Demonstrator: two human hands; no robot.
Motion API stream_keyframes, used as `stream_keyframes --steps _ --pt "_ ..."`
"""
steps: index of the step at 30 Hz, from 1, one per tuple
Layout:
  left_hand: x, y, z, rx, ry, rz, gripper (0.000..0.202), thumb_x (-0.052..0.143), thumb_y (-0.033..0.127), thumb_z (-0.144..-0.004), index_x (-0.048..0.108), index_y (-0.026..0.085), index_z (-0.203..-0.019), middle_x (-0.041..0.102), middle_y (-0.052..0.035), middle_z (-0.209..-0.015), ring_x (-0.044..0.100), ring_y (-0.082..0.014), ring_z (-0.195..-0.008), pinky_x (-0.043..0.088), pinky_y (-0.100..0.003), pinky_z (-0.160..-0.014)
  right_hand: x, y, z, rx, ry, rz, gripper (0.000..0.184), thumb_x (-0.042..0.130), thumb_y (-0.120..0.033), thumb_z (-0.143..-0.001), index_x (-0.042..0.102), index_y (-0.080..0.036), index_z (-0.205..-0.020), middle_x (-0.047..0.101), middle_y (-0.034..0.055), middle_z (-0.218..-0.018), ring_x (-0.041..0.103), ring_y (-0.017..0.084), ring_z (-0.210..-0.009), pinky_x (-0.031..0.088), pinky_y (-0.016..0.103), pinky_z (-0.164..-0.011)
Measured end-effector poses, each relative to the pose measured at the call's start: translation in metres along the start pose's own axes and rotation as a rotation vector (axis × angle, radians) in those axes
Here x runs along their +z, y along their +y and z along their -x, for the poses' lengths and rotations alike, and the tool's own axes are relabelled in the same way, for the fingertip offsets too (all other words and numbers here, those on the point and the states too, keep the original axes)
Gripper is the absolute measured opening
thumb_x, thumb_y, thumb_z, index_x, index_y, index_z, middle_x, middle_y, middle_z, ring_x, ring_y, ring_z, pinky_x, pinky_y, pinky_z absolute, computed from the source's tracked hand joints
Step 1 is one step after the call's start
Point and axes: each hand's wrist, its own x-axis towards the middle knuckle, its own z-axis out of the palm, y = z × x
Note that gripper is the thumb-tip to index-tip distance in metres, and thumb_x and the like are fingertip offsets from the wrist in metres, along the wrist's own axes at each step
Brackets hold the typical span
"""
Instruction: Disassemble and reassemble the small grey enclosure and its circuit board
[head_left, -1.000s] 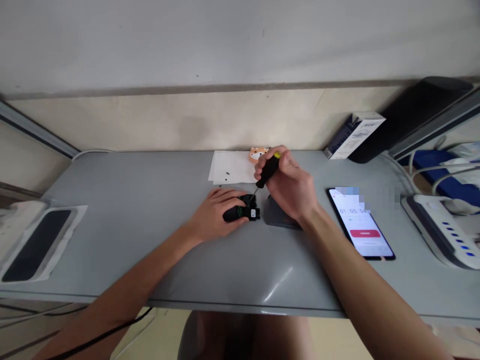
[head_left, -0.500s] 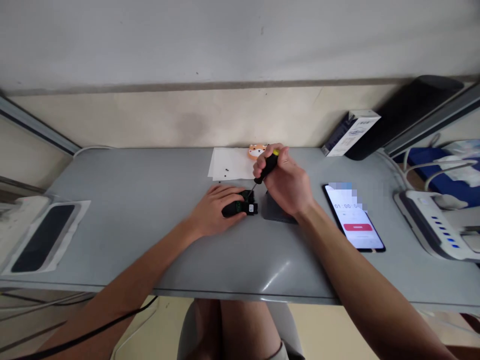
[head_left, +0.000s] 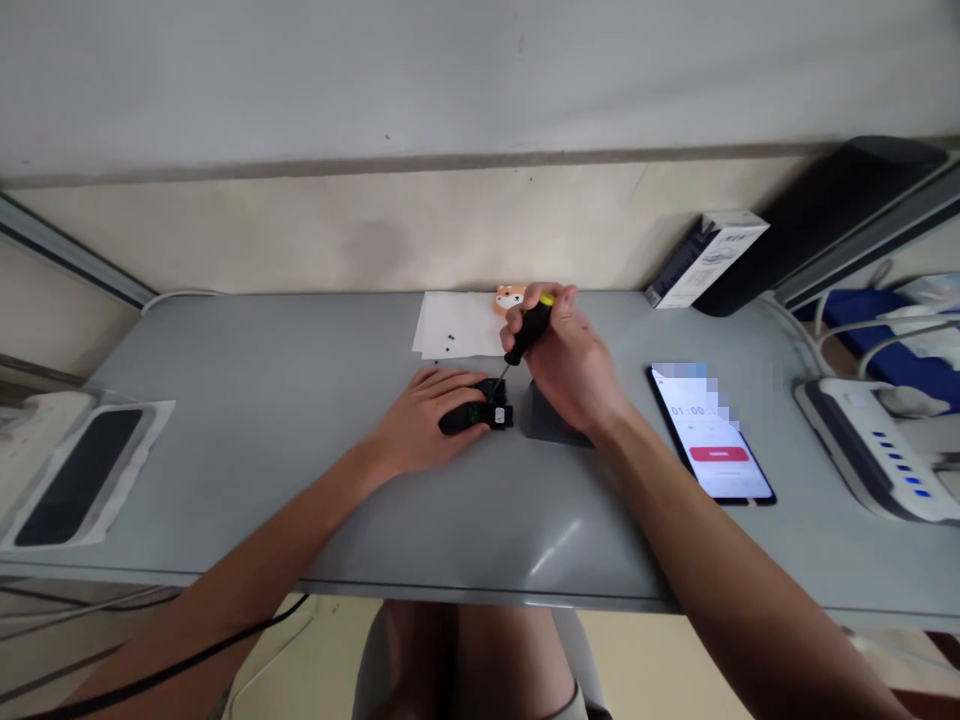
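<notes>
My left hand (head_left: 424,425) is closed round a small black device (head_left: 463,417) with a bit of green on it, pressed to the desk. In my right hand (head_left: 574,370) is a screwdriver (head_left: 529,330) with a black and yellow handle, held at a slant. Its thin shaft points down to the left and its tip meets the device between my left thumb and fingers. Exactly what the tip touches is too small to make out. Under my right wrist, a dark grey flat object (head_left: 553,418) lies partly hidden.
White paper sheets (head_left: 469,325) with several tiny dark bits lie behind, beside an orange animal-faced item (head_left: 510,299). To the right are a lit phone (head_left: 712,435), a power strip (head_left: 874,450), a white-and-blue box (head_left: 709,260) and a black cylinder (head_left: 825,225). A dark phone-like slab (head_left: 82,477) lies left.
Both hands keep their hold, with the screwdriver tip still at the device. The whole view has shifted slightly; little else differs.
</notes>
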Motion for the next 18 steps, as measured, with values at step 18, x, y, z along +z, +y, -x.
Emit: stream_keyframes --steps 18 --pt "-0.0032 0.001 0.0006 0.003 -0.025 0.006 0.026 0.062 0.045 -0.102 0.072 0.025 -0.116 0.072 -0.0081 -0.14 0.067 -0.0265 -0.131 0.046 -0.048 -0.116 0.007 0.0003 0.0012 0.004 -0.016 -0.122 0.052 0.057 -0.078 -0.092 0.052 -0.027 -0.087 0.046 -0.0022 -0.074 0.044 0.013 -0.064 0.043 0.03 -0.06"
